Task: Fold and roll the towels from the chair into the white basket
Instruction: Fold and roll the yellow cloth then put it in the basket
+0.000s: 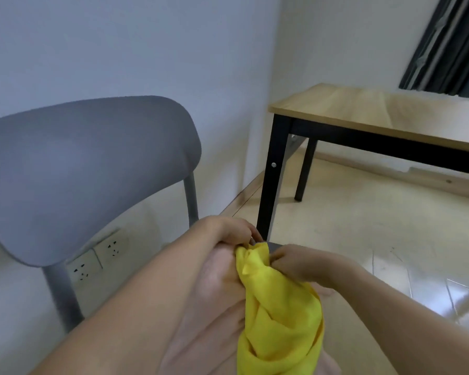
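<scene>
Both hands pinch the top edge of a yellow towel, the left hand at its upper left corner and the right hand just beside it on the right, so the bunched cloth hangs down between the forearms over a pale pink towel lying beneath. The grey chair stands close on the left against the wall. To the right, open tiled floor runs to a wooden bench on black legs.
</scene>
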